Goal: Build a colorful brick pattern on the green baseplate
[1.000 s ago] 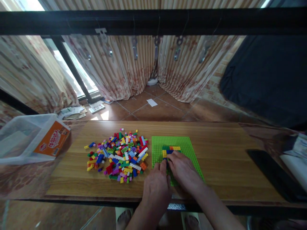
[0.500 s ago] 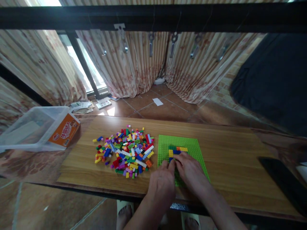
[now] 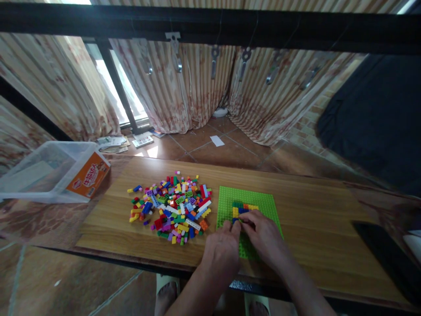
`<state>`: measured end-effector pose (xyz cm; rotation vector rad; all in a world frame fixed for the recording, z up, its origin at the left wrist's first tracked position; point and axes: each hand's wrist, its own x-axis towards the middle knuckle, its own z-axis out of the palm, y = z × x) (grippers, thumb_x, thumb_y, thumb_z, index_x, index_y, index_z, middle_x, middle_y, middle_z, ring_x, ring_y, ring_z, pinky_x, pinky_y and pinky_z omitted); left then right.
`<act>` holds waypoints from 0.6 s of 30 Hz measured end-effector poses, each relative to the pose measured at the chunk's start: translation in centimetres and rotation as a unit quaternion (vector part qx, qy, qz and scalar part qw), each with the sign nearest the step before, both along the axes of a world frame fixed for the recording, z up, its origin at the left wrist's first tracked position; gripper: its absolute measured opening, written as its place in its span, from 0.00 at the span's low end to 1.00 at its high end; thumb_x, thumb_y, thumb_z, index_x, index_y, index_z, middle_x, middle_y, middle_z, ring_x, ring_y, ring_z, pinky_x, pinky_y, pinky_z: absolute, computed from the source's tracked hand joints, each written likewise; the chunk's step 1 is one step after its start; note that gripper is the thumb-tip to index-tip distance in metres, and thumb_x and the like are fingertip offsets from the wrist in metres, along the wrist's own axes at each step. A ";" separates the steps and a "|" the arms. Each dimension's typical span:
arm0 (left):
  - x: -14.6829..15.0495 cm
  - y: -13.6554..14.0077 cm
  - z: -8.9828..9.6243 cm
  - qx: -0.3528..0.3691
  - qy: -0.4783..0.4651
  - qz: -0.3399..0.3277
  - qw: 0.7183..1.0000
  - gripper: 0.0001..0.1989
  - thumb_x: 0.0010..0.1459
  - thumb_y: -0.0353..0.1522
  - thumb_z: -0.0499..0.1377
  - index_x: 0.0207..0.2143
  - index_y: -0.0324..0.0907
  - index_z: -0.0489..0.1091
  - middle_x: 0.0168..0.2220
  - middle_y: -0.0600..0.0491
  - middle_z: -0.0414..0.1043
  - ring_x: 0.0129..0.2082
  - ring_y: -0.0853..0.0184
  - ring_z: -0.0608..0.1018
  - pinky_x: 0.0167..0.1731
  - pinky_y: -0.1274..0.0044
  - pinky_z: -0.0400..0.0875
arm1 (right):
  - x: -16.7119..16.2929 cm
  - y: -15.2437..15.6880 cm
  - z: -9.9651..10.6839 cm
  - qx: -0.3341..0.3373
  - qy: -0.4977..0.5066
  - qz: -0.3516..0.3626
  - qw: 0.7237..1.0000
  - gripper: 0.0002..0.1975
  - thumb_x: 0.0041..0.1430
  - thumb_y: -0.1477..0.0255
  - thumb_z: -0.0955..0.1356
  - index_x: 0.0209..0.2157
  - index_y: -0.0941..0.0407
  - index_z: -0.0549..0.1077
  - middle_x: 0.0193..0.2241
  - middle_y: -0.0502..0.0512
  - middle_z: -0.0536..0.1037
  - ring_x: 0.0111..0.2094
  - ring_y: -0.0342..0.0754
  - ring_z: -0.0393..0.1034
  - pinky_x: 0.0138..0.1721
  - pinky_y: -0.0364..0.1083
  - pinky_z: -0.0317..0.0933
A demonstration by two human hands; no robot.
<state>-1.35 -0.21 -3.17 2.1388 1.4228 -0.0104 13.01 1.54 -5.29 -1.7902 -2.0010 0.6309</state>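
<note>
A bright green studded baseplate [image 3: 266, 199] lies on the wooden table. On it, yellow, blue, green and orange toy bricks [image 3: 235, 211] are joined in a small block structure. My left hand [image 3: 222, 248] rests over the plate's near left part, fingers bent and their tips against the structure's near left corner. My right hand [image 3: 265, 235] comes from the right, thumb and fingers drawn together at the same corner and covering part of the bricks. Whatever lies between the fingertips of either hand is hidden.
Left of the plate spreads a pile of loose coloured bricks [image 3: 177, 210]. A clear plastic bin [image 3: 49, 193] with an orange label stands at the far left. A black flat object [image 3: 383, 254] lies at the table's right end. A dark bar [image 3: 210, 28] crosses above.
The view has shifted slightly, moving the plate a little right in the picture. Both hands stay at the same corner of the bricks, with the right fingers barely moved.
</note>
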 end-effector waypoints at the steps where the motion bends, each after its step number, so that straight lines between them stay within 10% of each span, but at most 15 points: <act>1: 0.0 0.0 0.1 -0.003 0.002 0.000 1.000 0.24 0.57 0.27 0.49 0.57 0.41 0.57 0.47 0.47 0.68 0.43 0.61 0.75 0.39 0.73 0.71 | -0.1 0.0 0.1 0.001 -0.009 0.004 1.000 0.10 0.58 0.78 0.62 0.34 0.56 0.75 0.36 0.55 0.76 0.38 0.47 0.70 0.41 0.46 0.61; 18: 0.0 -0.1 -0.9 0.005 -0.051 0.021 0.998 0.28 0.55 0.29 0.51 0.59 0.41 0.56 0.48 0.46 0.69 0.45 0.60 0.74 0.42 0.72 0.70 | -1.7 0.5 0.5 -0.023 -0.146 0.003 0.989 0.13 0.56 0.81 0.59 0.29 0.57 0.75 0.32 0.59 0.76 0.35 0.50 0.70 0.38 0.47 0.61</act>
